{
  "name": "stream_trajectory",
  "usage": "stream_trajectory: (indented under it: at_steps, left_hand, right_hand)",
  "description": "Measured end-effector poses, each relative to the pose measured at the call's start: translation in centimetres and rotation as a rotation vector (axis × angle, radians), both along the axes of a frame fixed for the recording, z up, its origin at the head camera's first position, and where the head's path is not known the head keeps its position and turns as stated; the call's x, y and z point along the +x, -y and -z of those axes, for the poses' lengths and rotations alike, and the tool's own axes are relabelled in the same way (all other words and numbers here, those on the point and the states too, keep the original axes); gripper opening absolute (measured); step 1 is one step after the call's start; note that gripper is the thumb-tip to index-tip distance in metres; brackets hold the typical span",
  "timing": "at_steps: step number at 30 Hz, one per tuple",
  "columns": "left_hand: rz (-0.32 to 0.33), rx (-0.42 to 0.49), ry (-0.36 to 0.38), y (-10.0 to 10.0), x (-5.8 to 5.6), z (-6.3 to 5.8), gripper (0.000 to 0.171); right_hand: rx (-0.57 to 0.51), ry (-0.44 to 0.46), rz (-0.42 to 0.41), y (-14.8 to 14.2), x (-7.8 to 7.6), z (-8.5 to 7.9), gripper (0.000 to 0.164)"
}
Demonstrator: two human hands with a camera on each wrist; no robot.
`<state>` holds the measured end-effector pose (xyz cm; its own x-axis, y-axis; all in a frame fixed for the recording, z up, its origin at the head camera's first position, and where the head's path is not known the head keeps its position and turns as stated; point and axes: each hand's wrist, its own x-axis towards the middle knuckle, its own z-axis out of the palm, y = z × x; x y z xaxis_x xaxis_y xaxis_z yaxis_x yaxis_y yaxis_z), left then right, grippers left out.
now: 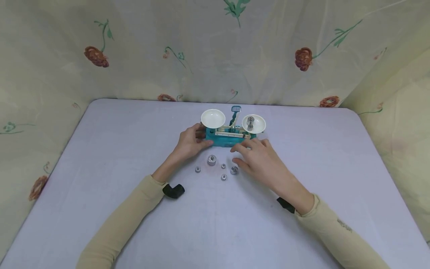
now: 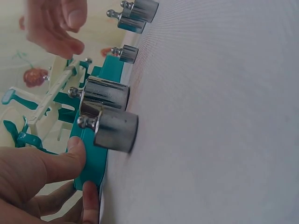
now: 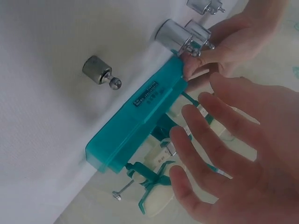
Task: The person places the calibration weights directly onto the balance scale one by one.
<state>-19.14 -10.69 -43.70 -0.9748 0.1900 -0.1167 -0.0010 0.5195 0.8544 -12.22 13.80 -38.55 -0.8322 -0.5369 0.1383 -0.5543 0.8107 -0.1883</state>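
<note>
A toy balance scale (image 1: 221, 141) with a teal base stands at the far side of the table. My left hand (image 1: 189, 142) grips the base's left end, its thumb (image 2: 72, 156) on the front face. The left white pan (image 1: 213, 118) holds nothing visible. In the right white pan (image 1: 260, 125) lie shiny metal weights (image 1: 250, 122); their number is hard to tell. My right hand (image 1: 258, 158) hovers before the base's right part, fingers (image 3: 201, 130) spread and loosely bent, with nothing in them. Close to its thumb sits a knobbed metal weight (image 1: 234, 170).
Several other metal weights stand upright before the scale: a larger one (image 1: 211, 160) and smaller ones, such as the left one (image 1: 198, 169) and the front one (image 1: 224, 177). A white cloth covers the table (image 1: 151, 231). A flowered curtain (image 1: 201, 48) hangs behind.
</note>
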Motion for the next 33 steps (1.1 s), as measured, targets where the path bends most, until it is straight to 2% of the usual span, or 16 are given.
stream_trajectory:
  at_steps: [17,33]
  left_hand:
    - [0.002,0.006,0.011,0.0,-0.1,0.1,0.061]
    - [0.013,0.007,-0.010,0.1,-0.1,0.0,0.061]
  right_hand:
    - [0.045,0.038,-0.033,0.5,0.4,1.0,0.029]
    - [0.083,0.045,-0.078,0.4,0.6,1.6,0.032]
